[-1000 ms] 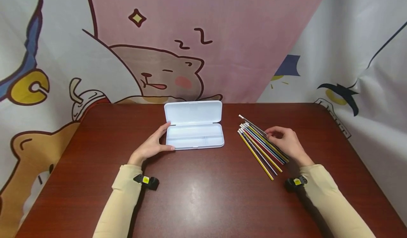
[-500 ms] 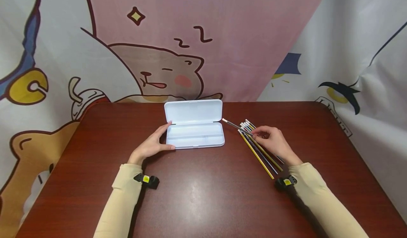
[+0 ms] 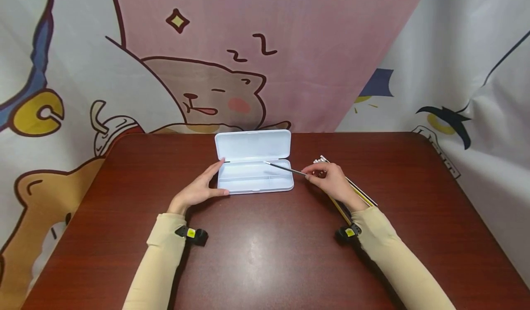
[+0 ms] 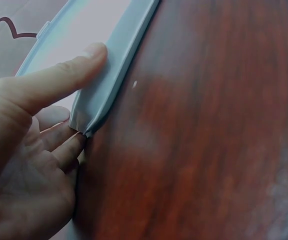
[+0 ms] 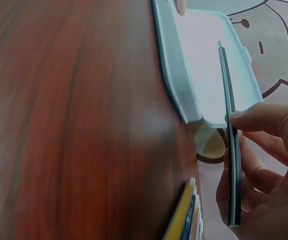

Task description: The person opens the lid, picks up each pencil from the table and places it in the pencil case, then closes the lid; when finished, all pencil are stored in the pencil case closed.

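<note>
An open white pencil case (image 3: 252,145) stands on the table with its lid tipped back. My left hand (image 3: 196,191) holds the case's left end, thumb on the front wall and fingers behind the corner. Between thumb and fingers, my right hand (image 3: 331,181) pinches a dark pencil with a pale stripe (image 5: 232,165). Its white-tipped end reaches over the case's tray, pointing left; whether it touches the case cannot be told. Beneath the right hand and wrist lie several more pencils (image 3: 364,194), partly hidden, some of them yellow.
The dark red-brown table (image 3: 256,250) carries all of this. A divider (image 3: 244,178) splits the tray lengthwise, with a short cross wall in the front part. Behind the table's far edge hangs a cartoon-printed cloth (image 3: 310,71).
My right hand has lifted the dark pencil off the bunch and carried it left, so its tip is now over the case. My left hand has stayed on the case.
</note>
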Motion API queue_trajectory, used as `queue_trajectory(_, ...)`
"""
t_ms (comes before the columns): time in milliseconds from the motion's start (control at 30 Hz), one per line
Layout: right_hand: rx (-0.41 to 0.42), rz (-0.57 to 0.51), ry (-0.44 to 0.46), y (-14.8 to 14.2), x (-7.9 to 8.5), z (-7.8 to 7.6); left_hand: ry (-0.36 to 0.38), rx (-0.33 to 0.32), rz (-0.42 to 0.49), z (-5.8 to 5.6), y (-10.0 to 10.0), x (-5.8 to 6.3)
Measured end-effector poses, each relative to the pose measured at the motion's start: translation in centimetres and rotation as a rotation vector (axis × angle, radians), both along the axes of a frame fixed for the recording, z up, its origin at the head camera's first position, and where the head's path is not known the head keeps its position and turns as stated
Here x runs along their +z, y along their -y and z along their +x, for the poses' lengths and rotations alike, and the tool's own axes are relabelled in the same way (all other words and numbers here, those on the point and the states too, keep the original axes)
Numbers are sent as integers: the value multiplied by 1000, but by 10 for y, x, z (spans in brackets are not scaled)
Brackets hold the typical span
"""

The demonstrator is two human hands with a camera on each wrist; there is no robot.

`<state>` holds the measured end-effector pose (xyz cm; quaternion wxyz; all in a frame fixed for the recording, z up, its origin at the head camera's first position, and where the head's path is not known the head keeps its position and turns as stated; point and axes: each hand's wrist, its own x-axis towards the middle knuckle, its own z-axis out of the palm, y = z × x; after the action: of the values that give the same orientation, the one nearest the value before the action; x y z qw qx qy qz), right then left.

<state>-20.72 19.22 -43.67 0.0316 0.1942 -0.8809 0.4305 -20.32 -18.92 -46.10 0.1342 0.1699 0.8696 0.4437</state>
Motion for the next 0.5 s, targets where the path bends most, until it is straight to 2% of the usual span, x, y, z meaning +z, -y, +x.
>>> queue_trajectory(200,21,-22,-4,21,0,-7,-10,6,6,2,1,2)
queue_trajectory(500,55,41,-9,52,-9,-18,2,25,-16,2,2,1)
